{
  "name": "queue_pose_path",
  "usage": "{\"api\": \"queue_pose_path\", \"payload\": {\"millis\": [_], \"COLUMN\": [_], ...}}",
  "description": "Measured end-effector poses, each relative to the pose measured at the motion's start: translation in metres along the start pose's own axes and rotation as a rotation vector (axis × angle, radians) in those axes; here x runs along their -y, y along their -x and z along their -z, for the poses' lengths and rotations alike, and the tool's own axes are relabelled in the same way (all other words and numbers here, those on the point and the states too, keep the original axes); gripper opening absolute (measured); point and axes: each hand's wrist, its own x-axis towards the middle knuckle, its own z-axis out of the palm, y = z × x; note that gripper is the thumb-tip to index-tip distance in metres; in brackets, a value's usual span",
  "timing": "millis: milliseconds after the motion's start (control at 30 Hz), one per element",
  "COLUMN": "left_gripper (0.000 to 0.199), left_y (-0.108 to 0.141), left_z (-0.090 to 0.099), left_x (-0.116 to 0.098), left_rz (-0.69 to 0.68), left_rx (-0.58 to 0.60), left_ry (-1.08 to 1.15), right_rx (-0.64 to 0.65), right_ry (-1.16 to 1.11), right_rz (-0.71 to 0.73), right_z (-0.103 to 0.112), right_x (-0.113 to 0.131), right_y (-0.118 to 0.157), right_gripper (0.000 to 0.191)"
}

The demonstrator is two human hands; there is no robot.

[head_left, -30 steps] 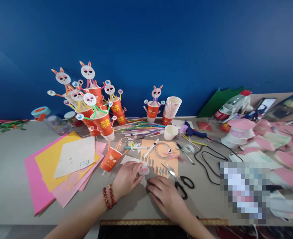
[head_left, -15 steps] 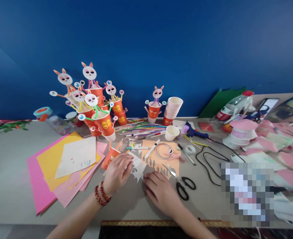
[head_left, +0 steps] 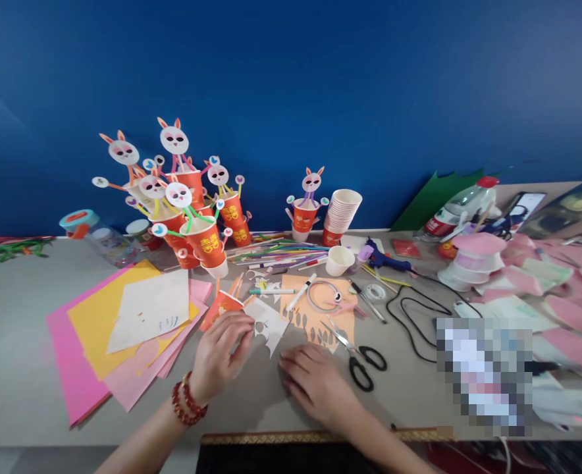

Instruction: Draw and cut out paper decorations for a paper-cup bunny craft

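Overlapping an orange cup (head_left: 212,315) in view, the left hand (head_left: 224,352) is curled, grip undeterminable; the right hand (head_left: 315,383) rests palm down, unclenched, near the scissors (head_left: 352,350).

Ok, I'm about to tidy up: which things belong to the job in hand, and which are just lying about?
Likely the job's:
nearest orange cup
cut white paper
peach paper
scissors
rabbit-faced cups

Probably just lying about:
red-capped bottle
phone

That's six rabbit faces (head_left: 178,195) toward the back edge of the tabletop (head_left: 4,342), one tall cup stack (head_left: 342,214), one glue gun (head_left: 386,262), one red-capped bottle (head_left: 461,209), and nearer the front, one pair of scissors (head_left: 352,349)!
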Motion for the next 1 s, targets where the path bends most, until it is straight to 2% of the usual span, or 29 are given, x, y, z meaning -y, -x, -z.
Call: {"api": "queue_pose_path", "payload": {"millis": [100, 200, 300, 400, 533, 633, 800, 1000], "left_gripper": [0.016, 0.017, 0.018, 0.020, 0.020, 0.020, 0.022, 0.023], "left_y": [0.001, 0.000, 0.001, 0.004, 0.006, 0.009, 0.020, 0.024], "left_z": [0.001, -0.001, -0.005, -0.013, -0.031, -0.046, -0.064, -0.069], "left_x": [0.000, -0.003, -0.009, -0.014, -0.021, -0.023, -0.024, -0.024], "left_rz": [-0.014, -0.028, -0.063, -0.137, -0.230, -0.287, -0.366, -0.367], "left_rx": [-0.003, 0.010, 0.044, 0.135, 0.256, 0.323, 0.426, 0.432], "left_ry": [0.016, 0.025, 0.010, -0.056, -0.154, -0.215, -0.331, -0.348], "right_rx": [0.078, 0.155, 0.108, -0.033, -0.232, -0.348, -0.426, -0.441], "right_ry": [-0.001, -0.052, -0.123, -0.201, -0.126, -0.062, -0.035, 0.027], "right_rz": [0.085, 0.254, 0.318, 0.274, 0.115, -0.048, -0.157, -0.163], "right_z": [-0.004, -0.006, -0.006, -0.005, 0.005, 0.019, 0.031, 0.024], "right_x": [0.008, 0.017, 0.022, 0.017, -0.003, -0.018, -0.033, -0.038], "right_y": [0.003, -0.001, -0.004, 0.001, 0.016, 0.028, 0.045, 0.051], "right_gripper": [0.039, 0.036, 0.029, 0.020, 0.038, 0.036, 0.015, 0.015]}}
